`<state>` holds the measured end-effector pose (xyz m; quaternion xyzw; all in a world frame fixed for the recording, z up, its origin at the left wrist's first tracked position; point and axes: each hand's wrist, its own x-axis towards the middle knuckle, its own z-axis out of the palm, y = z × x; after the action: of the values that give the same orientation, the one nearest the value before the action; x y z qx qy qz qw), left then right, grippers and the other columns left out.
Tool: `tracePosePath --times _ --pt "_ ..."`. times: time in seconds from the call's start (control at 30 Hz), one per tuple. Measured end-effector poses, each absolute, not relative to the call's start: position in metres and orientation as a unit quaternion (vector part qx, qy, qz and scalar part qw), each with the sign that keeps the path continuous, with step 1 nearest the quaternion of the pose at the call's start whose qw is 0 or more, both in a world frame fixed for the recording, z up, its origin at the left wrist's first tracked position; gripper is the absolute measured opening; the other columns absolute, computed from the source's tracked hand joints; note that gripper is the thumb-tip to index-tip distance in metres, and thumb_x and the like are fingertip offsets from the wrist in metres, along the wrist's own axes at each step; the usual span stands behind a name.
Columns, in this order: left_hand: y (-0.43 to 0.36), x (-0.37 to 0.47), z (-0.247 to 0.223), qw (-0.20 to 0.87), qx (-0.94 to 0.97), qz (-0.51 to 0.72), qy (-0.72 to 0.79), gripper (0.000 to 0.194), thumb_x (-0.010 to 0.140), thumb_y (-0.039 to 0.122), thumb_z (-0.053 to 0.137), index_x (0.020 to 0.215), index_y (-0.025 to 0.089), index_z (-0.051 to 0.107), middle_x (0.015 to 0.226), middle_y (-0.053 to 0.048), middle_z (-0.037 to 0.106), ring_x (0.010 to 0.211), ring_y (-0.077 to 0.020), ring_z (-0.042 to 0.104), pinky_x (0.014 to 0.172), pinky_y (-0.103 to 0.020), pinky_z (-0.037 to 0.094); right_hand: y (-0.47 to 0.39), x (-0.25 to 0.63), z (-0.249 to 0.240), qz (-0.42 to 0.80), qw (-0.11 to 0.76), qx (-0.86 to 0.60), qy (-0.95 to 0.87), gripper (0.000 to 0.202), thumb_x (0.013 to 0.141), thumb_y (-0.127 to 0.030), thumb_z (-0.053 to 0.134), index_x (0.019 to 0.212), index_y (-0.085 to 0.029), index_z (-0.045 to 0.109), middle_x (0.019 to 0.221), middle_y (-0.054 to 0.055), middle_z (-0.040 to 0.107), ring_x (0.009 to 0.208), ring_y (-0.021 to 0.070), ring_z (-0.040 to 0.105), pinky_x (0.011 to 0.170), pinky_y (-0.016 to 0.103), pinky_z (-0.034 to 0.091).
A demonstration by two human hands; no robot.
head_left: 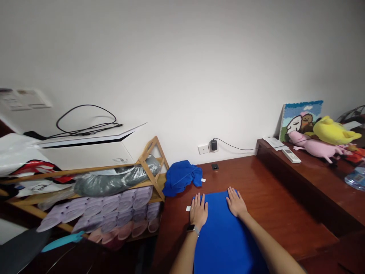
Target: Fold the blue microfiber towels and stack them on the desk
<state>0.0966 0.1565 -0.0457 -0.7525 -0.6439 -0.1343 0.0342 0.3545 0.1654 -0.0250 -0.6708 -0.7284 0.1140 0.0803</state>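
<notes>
A blue cloth (221, 236) lies spread flat on the reddish-brown wooden table (285, 213), running down to the lower edge of the view. My left hand (199, 211) rests palm down on its far left corner, fingers apart, a watch on the wrist. On the far right corner lies my right hand (236, 202), also palm down with fingers stretched. Beside the left fingers a small white tag sticks out from the cloth's left edge. A second blue cloth (182, 177), crumpled and with a white tag, sits at the table's far left corner.
To the left, a wooden rack (155, 173) holds rows of slippers (110, 207) and a white box (91, 154) with a black cable on top. On the raised right ledge are a remote (291, 156), plush toys (316, 147) and a picture (302, 120). A charger (213, 144) is plugged into the wall.
</notes>
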Motion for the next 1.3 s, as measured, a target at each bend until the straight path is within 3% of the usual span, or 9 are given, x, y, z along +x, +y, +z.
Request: tracePosePath --times 0.23,0.33,0.43,0.57,0.73,0.83,0.93,1.1,1.3 --pt "0.151 0.104 -0.030 0.076 -0.711 -0.074 -0.695 0.059 0.106 0.041 0.031 0.155 0.016 0.053 0.157 -0.018 0.056 0.146 -0.0348 0.051 0.119 -0.056 0.041 0.168 0.344 0.009 0.099 0.072 -0.670 -0.732 0.066 0.105 -0.036 0.021 0.166 -0.010 0.026 0.173 0.011 0.022 0.162 0.0239 0.017 0.132 0.045 0.011" --pt "0.126 0.079 -0.033 0.111 -0.670 -0.052 -0.732 0.061 0.104 0.039 0.034 0.146 0.004 0.060 0.145 -0.028 0.064 0.133 -0.0409 0.062 0.112 -0.060 0.045 0.115 0.329 -0.010 0.041 0.137 -0.719 -0.680 0.066 0.105 -0.034 0.019 0.165 -0.008 0.030 0.174 0.011 0.020 0.163 0.0282 0.014 0.132 0.050 0.012" --pt "0.098 0.045 -0.036 0.132 -0.642 -0.057 -0.753 0.059 0.102 0.034 0.035 0.133 -0.002 0.070 0.137 -0.033 0.067 0.128 -0.0447 0.064 0.111 -0.063 0.045 0.048 0.322 -0.049 0.040 0.170 -0.733 -0.658 0.069 0.105 -0.050 0.021 0.164 -0.016 0.035 0.172 0.008 0.026 0.161 0.0313 0.021 0.130 0.055 0.019" --pt "0.085 0.033 -0.022 0.116 -0.700 -0.116 -0.695 0.055 0.104 0.030 0.034 0.145 0.009 0.063 0.158 -0.021 0.054 0.148 -0.0368 0.048 0.123 -0.056 0.036 0.013 0.339 -0.066 0.088 0.143 -0.707 -0.687 0.075 0.104 -0.058 0.023 0.164 -0.014 0.034 0.171 0.009 0.026 0.161 0.0300 0.023 0.132 0.053 0.018" --pt "0.095 0.062 -0.006 0.000 -0.826 -0.118 -0.551 0.051 0.109 0.041 0.035 0.159 0.033 0.045 0.170 -0.004 0.039 0.155 -0.0247 0.038 0.127 -0.048 0.033 0.068 0.383 -0.028 0.124 0.106 -0.602 -0.781 0.071 0.106 -0.056 0.025 0.166 -0.018 0.029 0.173 0.007 0.023 0.161 0.0241 0.020 0.132 0.048 0.017" --pt "0.088 0.068 -0.016 -0.009 -0.789 -0.098 -0.607 0.055 0.109 0.047 0.035 0.160 0.030 0.042 0.169 -0.009 0.040 0.155 -0.0288 0.038 0.126 -0.053 0.035 0.100 0.389 -0.017 0.104 0.070 -0.645 -0.753 0.069 0.105 -0.046 0.027 0.165 -0.010 0.029 0.172 0.012 0.023 0.161 0.0261 0.021 0.132 0.048 0.017" --pt "0.066 0.066 -0.034 0.029 -0.748 -0.109 -0.653 0.058 0.108 0.050 0.035 0.160 0.026 0.043 0.167 -0.012 0.043 0.154 -0.0333 0.040 0.124 -0.056 0.036 0.109 0.371 -0.026 0.055 0.106 -0.672 -0.731 0.068 0.106 -0.041 0.022 0.165 -0.007 0.027 0.172 0.014 0.022 0.161 0.0269 0.020 0.132 0.048 0.016" --pt "0.027 0.054 -0.053 0.088 -0.714 -0.129 -0.682 0.056 0.107 0.046 0.036 0.158 0.025 0.048 0.163 -0.011 0.050 0.150 -0.0349 0.046 0.120 -0.058 0.041 0.102 0.343 -0.053 0.072 0.136 -0.620 -0.769 0.074 0.107 -0.058 0.019 0.165 -0.013 0.029 0.171 0.011 0.027 0.160 0.0269 0.025 0.131 0.048 0.021" --pt "0.050 0.080 -0.029 0.086 -0.773 -0.160 -0.608 0.053 0.109 0.039 0.033 0.157 0.022 0.049 0.162 -0.010 0.051 0.150 -0.0293 0.046 0.124 -0.053 0.039 0.116 0.357 -0.054 0.085 0.131 -0.573 -0.804 0.074 0.108 -0.060 0.021 0.165 -0.014 0.026 0.171 0.011 0.029 0.160 0.0249 0.026 0.131 0.047 0.021"
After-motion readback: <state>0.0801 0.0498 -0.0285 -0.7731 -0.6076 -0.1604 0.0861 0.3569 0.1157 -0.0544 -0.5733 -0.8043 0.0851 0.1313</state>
